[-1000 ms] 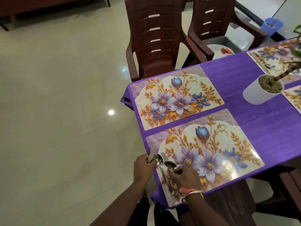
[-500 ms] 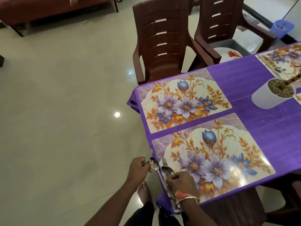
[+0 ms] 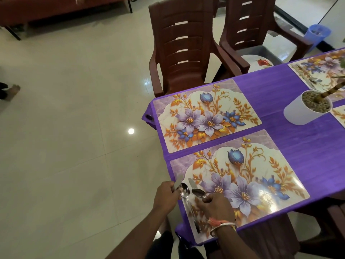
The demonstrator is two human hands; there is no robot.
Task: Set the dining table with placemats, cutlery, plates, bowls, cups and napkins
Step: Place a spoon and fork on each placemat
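Two floral placemats lie side by side on the purple table: the near placemat [image 3: 248, 176] and the far placemat [image 3: 205, 116]. My left hand [image 3: 166, 196] grips a knife [image 3: 177, 183] off the near mat's left edge. My right hand [image 3: 216, 207] pinches a spoon [image 3: 198, 193] over that mat's left end. Another spoon [image 3: 185, 190] and a second knife [image 3: 191, 183] lie on the mat between my hands, their handles running toward me.
A white plant pot [image 3: 302, 113] stands mid-table at the right. Beyond it lies a third placemat [image 3: 317, 68] with cutlery. Two brown plastic chairs [image 3: 183, 53] stand at the far side; one holds a grey tub with a plate [image 3: 261, 63]. A blue bin [image 3: 317, 34] stands behind.
The camera view has shifted, so the table sits further right in frame. My hands keep their grip on the knife and spoon at the near mat's left end.
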